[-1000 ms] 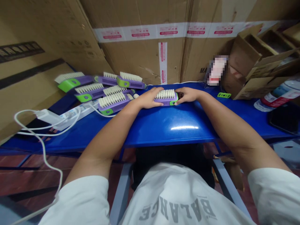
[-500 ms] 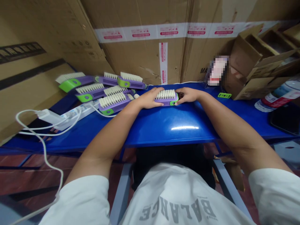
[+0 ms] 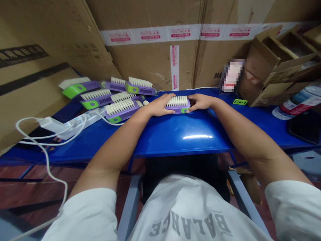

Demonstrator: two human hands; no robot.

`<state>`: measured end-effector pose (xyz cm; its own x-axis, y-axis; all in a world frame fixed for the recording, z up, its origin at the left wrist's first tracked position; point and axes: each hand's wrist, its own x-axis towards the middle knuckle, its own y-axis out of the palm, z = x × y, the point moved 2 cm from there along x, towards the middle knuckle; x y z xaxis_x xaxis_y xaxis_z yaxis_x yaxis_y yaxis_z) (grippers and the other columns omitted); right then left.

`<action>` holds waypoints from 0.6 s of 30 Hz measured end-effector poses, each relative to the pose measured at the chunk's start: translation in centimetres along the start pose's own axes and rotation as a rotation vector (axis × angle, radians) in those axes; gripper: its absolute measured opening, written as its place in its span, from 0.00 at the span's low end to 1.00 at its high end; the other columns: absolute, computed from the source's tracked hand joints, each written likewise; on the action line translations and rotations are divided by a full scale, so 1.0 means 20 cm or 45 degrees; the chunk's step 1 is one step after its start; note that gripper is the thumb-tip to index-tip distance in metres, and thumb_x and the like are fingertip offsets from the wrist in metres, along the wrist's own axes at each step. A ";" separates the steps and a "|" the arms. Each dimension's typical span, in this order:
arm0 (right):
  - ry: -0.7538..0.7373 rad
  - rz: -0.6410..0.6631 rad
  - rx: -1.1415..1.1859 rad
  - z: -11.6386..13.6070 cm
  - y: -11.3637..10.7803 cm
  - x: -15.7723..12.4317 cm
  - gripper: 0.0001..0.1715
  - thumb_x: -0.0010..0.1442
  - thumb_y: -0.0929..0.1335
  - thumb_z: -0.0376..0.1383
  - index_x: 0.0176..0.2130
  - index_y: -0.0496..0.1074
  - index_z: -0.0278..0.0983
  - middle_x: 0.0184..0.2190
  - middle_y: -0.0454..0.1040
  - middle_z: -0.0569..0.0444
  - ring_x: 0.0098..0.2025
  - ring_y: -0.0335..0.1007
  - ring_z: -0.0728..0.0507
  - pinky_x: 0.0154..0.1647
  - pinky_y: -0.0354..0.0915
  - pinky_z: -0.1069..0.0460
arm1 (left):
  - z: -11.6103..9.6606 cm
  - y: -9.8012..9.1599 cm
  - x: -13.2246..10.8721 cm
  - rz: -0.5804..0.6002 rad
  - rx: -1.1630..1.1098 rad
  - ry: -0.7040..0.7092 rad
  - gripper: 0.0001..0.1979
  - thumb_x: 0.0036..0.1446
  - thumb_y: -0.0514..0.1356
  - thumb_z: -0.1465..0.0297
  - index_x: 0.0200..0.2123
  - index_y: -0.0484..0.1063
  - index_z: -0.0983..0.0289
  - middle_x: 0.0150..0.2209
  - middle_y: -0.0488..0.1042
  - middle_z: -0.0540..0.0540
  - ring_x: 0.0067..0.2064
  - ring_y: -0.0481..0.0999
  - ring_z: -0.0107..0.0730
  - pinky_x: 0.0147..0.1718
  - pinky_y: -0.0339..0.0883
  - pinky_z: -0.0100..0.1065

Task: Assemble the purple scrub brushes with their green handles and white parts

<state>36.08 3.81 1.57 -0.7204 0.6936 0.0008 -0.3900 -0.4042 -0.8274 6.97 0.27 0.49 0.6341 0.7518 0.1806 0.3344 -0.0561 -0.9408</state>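
Note:
A purple and green scrub brush (image 3: 177,104) lies on the blue table (image 3: 175,134) with its white bristles facing up. My left hand (image 3: 162,105) grips its left end, thumb along the near side. Around the green right end close the thumb and fingers of my right hand (image 3: 200,101). What the right fingertips touch behind the brush is partly hidden. To the left, several similar brushes (image 3: 120,108) lie in a loose pile, bristles up, the closest of them beside my left wrist.
A white power strip (image 3: 80,124) with a plugged-in adapter and a white cable (image 3: 47,160) is at the left. On the right are a green part (image 3: 240,102), open cardboard boxes (image 3: 263,63), a water bottle (image 3: 298,100) and a dark phone-like slab (image 3: 306,127). Large cartons (image 3: 150,60) stand behind.
Almost nothing differs. Both hands keep their hold on the brush in the same place, and the pile at the left looks unchanged.

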 end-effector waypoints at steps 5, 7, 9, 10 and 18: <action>0.033 0.000 -0.002 0.00 0.00 0.00 0.43 0.51 0.85 0.58 0.56 0.84 0.36 0.41 0.84 0.52 0.42 0.75 0.39 0.50 0.69 0.45 | 0.01 0.00 0.00 -0.001 -0.006 0.001 0.50 0.66 0.74 0.53 0.83 0.59 0.61 0.80 0.68 0.70 0.80 0.70 0.64 0.81 0.62 0.59; 0.022 0.000 -0.002 0.00 0.00 0.00 0.43 0.51 0.85 0.58 0.55 0.84 0.36 0.41 0.83 0.52 0.42 0.75 0.39 0.50 0.69 0.45 | 0.00 0.00 0.00 0.001 -0.004 -0.005 0.51 0.65 0.74 0.53 0.83 0.59 0.61 0.79 0.68 0.70 0.80 0.70 0.64 0.81 0.62 0.59; 0.018 0.002 -0.002 0.00 0.00 0.00 0.42 0.52 0.85 0.58 0.56 0.83 0.36 0.42 0.84 0.51 0.42 0.75 0.39 0.51 0.69 0.45 | 0.00 0.00 0.00 0.006 0.001 -0.016 0.51 0.65 0.74 0.54 0.83 0.59 0.62 0.80 0.68 0.71 0.80 0.70 0.64 0.81 0.62 0.58; 0.025 0.004 -0.001 0.00 0.00 0.00 0.43 0.52 0.85 0.58 0.56 0.83 0.36 0.43 0.84 0.50 0.43 0.75 0.39 0.51 0.70 0.44 | 0.00 0.00 0.00 0.006 0.002 -0.022 0.51 0.65 0.74 0.54 0.83 0.59 0.63 0.80 0.68 0.71 0.81 0.70 0.64 0.81 0.62 0.57; 0.067 -0.013 -0.033 0.00 0.00 0.00 0.43 0.52 0.86 0.58 0.56 0.82 0.35 0.42 0.84 0.50 0.42 0.76 0.38 0.49 0.71 0.44 | -0.01 -0.01 0.00 -0.003 -0.006 -0.054 0.52 0.65 0.75 0.53 0.83 0.59 0.62 0.79 0.68 0.71 0.80 0.70 0.64 0.81 0.62 0.56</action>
<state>36.06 3.81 1.52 -0.6850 0.7282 -0.0197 -0.3817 -0.3818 -0.8417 7.02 0.15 0.64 0.6029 0.7794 0.1705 0.3394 -0.0572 -0.9389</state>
